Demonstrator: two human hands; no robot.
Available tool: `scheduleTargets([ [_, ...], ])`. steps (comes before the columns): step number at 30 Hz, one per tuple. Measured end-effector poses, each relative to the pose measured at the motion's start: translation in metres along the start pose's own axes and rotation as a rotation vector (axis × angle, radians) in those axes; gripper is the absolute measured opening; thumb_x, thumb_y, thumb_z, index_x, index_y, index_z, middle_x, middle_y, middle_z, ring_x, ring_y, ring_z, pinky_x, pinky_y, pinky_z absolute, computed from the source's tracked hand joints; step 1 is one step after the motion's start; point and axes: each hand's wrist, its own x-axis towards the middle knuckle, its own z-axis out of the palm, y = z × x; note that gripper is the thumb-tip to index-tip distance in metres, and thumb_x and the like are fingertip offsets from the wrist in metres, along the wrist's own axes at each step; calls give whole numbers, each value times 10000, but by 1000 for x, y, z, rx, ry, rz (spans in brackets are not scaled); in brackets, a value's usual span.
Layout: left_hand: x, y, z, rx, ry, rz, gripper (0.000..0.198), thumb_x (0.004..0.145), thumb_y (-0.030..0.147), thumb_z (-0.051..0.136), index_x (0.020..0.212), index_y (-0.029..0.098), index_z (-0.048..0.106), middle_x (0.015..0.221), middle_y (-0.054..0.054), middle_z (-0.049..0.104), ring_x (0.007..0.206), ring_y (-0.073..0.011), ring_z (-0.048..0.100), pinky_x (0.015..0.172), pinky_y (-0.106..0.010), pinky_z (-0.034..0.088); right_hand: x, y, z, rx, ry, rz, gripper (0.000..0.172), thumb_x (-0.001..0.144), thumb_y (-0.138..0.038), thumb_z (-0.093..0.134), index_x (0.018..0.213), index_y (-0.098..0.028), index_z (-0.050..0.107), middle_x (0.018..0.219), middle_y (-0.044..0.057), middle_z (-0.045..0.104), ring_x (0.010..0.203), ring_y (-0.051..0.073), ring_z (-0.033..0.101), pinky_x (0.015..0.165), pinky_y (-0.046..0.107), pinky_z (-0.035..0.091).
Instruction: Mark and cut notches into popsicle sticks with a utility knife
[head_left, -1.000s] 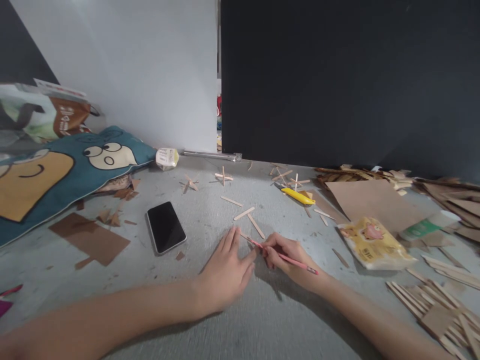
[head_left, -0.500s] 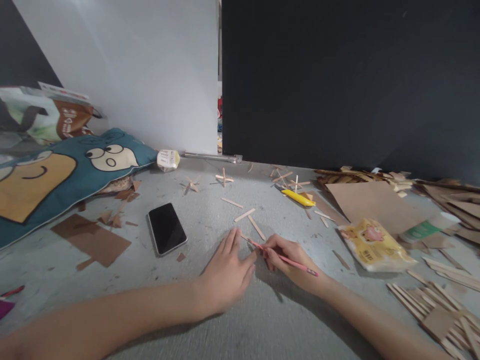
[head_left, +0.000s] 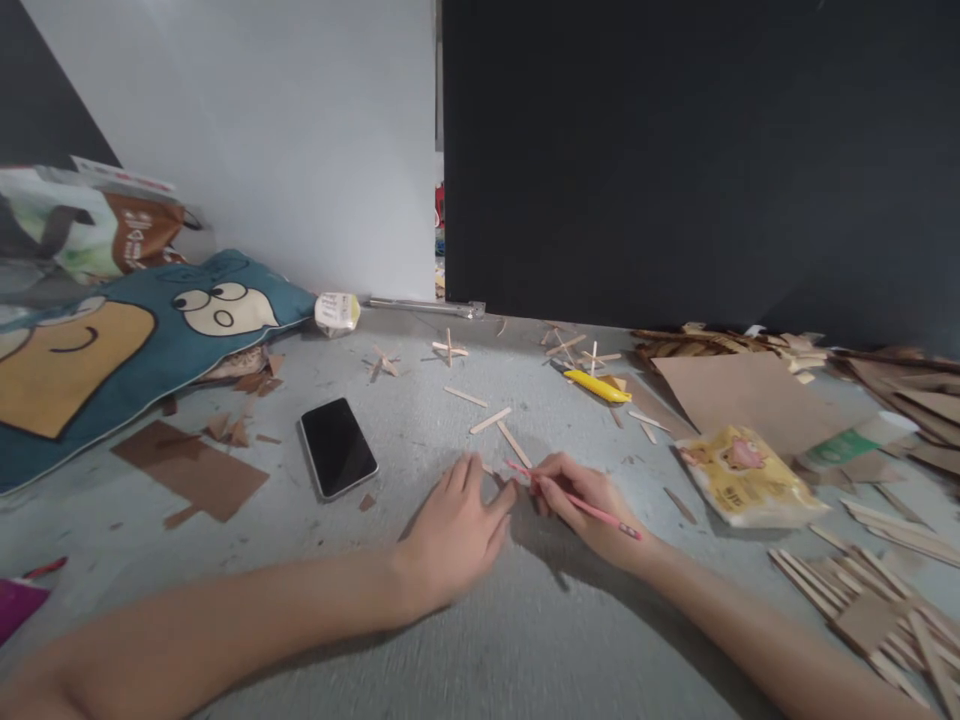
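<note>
My right hand [head_left: 581, 505] is closed on a pink pencil [head_left: 592, 511] whose tip rests on the grey floor near a wooden stick [head_left: 514, 443]. My left hand [head_left: 454, 530] lies flat beside it, fingers stretched out and pressed down close to the pencil tip; what lies under the fingers is hidden. Another wooden stick [head_left: 490, 420] lies just beyond both hands.
A black phone [head_left: 337, 460] lies left of my hands. A yellow cutter [head_left: 597, 386], brown cardboard [head_left: 739, 395], a yellow packet [head_left: 742, 475] and piles of sticks [head_left: 870, 605] are on the right. A teal cushion [head_left: 112, 350] and cardboard scraps [head_left: 191, 470] lie at the left.
My hands have hardly moved. The pencil tip has shifted slightly away from me, toward the stick. The view has shifted a little.
</note>
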Motion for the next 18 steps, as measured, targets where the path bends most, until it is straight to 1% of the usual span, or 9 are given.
scheduleTargets([
  [1, 1, 0, -3, 24, -21, -7, 419, 989, 205, 546, 1404, 158, 580, 1224, -204, 641, 1161, -379, 616, 896, -520, 564, -1, 1, 0, -5, 44, 0, 321, 1031, -501, 477, 983, -212, 608, 716, 17, 651, 623, 151, 589, 595, 265, 457],
  [3, 4, -3, -8, 52, -55, -12, 396, 940, 82, 532, 1323, 147, 613, 1072, -157, 657, 1026, -327, 638, 815, -446, 566, -1, 4, 1, -11, 115, 19, 332, 1036, -512, 471, 1010, -212, 611, 717, 19, 654, 614, 154, 593, 572, 261, 449],
  [5, 7, -10, -12, 28, -85, -11, 318, 887, 0, 526, 1140, 149, 649, 1037, -125, 645, 1005, -293, 626, 828, -408, 547, -1, 6, 1, -28, 170, 27, 336, 1041, -516, 465, 1032, -213, 611, 721, 18, 651, 607, 156, 598, 552, 257, 443],
  [8, 10, -23, -14, -143, -112, -38, 162, 944, 45, 490, 977, 154, 605, 998, -98, 631, 929, -252, 618, 811, -387, 527, 3, 11, -4, -129, 275, -13, 314, 1051, -478, 459, 1151, -220, 608, 777, 17, 656, 607, 158, 613, 576, 264, 472],
  [10, 11, -30, -12, -239, -110, -67, 134, 975, 80, 473, 923, 158, 569, 989, -100, 624, 924, -251, 610, 806, -387, 515, 9, 15, -12, -268, 337, -73, 299, 1055, -419, 453, 1241, -238, 600, 814, 18, 653, 610, 162, 609, 619, 281, 501],
  [13, 11, -34, -7, -300, -89, -82, 150, 963, 86, 480, 849, 178, 513, 971, -102, 610, 914, -249, 592, 786, -375, 487, 18, 26, -27, -466, 402, -232, 249, 1036, -318, 442, 1149, -233, 647, 961, 82, 661, 836, 219, 661, 779, 337, 541],
  [14, 12, -34, -5, -322, -72, -89, 164, 954, 84, 478, 828, 189, 489, 949, -94, 603, 889, -241, 584, 765, -364, 473, 21, 31, -31, -510, 416, -234, 267, 1024, -270, 432, 1189, -225, 637, 1026, 102, 660, 898, 231, 662, 818, 354, 543],
  [16, 14, -34, -2, -432, -40, -122, 175, 952, 86, 445, 827, 208, 450, 857, -55, 577, 789, -207, 559, 700, -330, 434, 26, 43, -36, -576, 406, -193, 397, 967, -155, 402, 1307, -216, 598, 1151, 135, 651, 990, 252, 654, 882, 395, 538],
  [18, 18, -34, 0, -647, -21, -179, 151, 991, 132, 381, 879, 222, 430, 741, 2, 527, 653, -165, 503, 623, -294, 385, 29, 54, -37, -641, 432, -136, 484, 914, -104, 393, 1333, -221, 605, 1178, 144, 660, 1041, 280, 638, 930, 449, 523],
])
